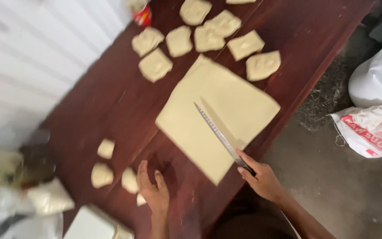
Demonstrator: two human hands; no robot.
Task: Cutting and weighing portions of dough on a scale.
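Knife (pixel 217 131) gripped in right hand (pixel 264 179), fingers closed round handle, blade running toward 11 o'clock across dough sheet (pixel 217 117) mid-bench (pixel 111 106). Left hand (pixel 154 191) flat and open on bench, at 8 o'clock of the sheet, small dough lumps (pixel 130 180) touching it. Cut dough squares (pixel 155 65) lie at 12 o'clock beyond the sheet.

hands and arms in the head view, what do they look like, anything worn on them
Both are bare. The left hand and the right hand show no gloves, and I can see no rings, watch or bracelets, though the picture is a little blurred. The forearms are uncovered as far as the frame's bottom edge: no sleeves show. No markings or bandages are visible on either arm.
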